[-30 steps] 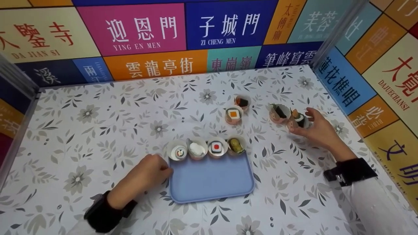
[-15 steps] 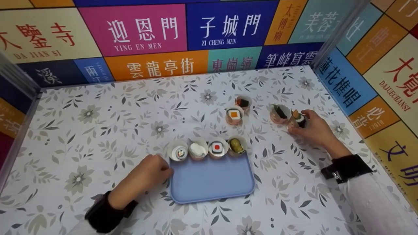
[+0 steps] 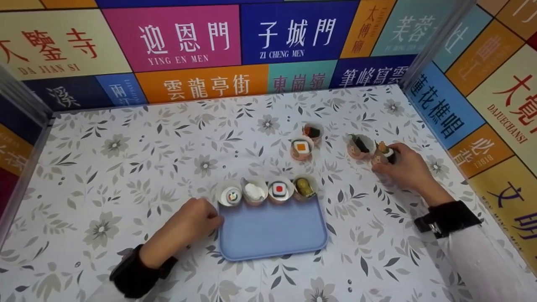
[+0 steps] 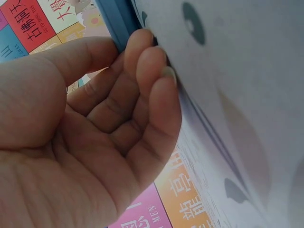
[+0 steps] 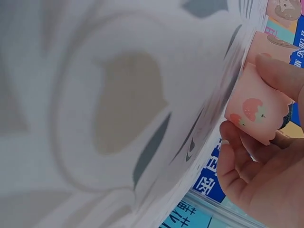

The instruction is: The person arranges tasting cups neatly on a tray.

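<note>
My left hand (image 3: 194, 221) holds the left rim of a blue rectangular tray (image 3: 272, 233); in the left wrist view, thumb and curled fingers meet at the tray edge (image 4: 118, 21). Along the tray's back stand several paper cups of toy sushi: a round roll (image 3: 233, 196), a white piece (image 3: 254, 191), a red-centred square roll (image 3: 279, 189) and an olive-green piece (image 3: 303, 186). At the right, my right hand (image 3: 405, 168) grips a pink paper cup (image 5: 259, 104) with strawberry prints, thumb on one side and fingers on the other. Inside it sits an orange-topped sushi piece (image 3: 388, 153).
A cup with a dark-wrapped piece (image 3: 359, 144) stands directly left of the held cup. Farther back are a cup with an orange-centred roll (image 3: 301, 147) and another with a red-and-black piece (image 3: 312, 131). Printed panels (image 3: 184, 37) wall the floral tabletop (image 3: 168, 142).
My right hand has closed in on the orange-topped sushi's cup from the right, its fingers now around it. The left hand and the tray have stayed put.
</note>
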Available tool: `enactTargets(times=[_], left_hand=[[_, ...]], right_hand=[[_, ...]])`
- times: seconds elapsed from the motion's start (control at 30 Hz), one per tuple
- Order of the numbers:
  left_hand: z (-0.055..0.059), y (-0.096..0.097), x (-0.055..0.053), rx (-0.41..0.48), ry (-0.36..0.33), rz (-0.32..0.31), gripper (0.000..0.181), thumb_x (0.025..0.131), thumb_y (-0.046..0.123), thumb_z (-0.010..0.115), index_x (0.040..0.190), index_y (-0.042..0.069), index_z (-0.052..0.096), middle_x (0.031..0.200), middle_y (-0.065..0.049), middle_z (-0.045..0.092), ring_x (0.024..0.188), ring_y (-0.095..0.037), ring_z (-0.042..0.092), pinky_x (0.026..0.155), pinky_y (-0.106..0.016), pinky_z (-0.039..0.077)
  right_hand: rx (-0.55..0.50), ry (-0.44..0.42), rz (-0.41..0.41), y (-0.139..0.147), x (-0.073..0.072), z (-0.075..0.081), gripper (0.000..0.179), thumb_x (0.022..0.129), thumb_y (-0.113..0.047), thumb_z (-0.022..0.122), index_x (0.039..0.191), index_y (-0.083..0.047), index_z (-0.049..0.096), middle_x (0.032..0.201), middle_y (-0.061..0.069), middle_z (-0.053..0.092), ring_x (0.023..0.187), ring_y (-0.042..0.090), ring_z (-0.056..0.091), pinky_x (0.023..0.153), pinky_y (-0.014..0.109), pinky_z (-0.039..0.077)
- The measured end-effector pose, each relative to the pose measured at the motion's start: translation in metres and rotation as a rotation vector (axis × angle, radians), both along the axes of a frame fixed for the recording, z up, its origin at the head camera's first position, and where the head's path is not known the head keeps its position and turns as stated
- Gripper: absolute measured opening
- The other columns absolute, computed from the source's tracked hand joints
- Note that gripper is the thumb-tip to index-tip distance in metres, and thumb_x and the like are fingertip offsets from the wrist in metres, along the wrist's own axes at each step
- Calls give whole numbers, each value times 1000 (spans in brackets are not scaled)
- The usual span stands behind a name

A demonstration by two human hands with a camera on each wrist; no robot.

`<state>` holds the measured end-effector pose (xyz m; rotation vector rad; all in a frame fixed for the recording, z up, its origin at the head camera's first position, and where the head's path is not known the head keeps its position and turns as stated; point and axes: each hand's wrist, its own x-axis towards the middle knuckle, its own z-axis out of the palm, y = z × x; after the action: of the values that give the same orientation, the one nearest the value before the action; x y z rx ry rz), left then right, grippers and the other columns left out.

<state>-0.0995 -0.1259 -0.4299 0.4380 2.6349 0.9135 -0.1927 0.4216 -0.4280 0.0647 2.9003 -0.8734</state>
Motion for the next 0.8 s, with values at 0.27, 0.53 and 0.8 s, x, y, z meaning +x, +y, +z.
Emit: enactTargets(times=[0.27, 0.53, 0.8], left_hand=[[1, 0, -1, 4, 5, 4, 51, 89, 6, 68, 48, 20, 42, 46, 12, 35, 44, -7, 34, 47, -25, 28], [0, -1, -1, 10, 12, 4, 51, 89, 7, 68, 47, 20, 42, 45, 12, 34, 44, -7, 33, 46, -25, 27], [0, 1, 0, 14, -17, 21, 49, 91, 8, 69, 48, 18, 46, 45, 11, 37, 44, -8, 37, 47, -26, 29]], right_hand=[[-7, 21, -31, -7, 8, 14, 90, 89, -53, 79, 151, 0, 43, 135, 25, 57, 106, 37, 56, 78, 45, 48], [-42, 103, -3, -24, 23, 23, 83, 87, -50, 83, 145, -1, 48, 140, 25, 56, 116, 37, 54, 89, 48, 44], [-82, 153, 33, -45, 37, 31, 77, 87, -48, 84, 141, -4, 52, 137, 19, 60, 120, 34, 56, 92, 44, 43]])
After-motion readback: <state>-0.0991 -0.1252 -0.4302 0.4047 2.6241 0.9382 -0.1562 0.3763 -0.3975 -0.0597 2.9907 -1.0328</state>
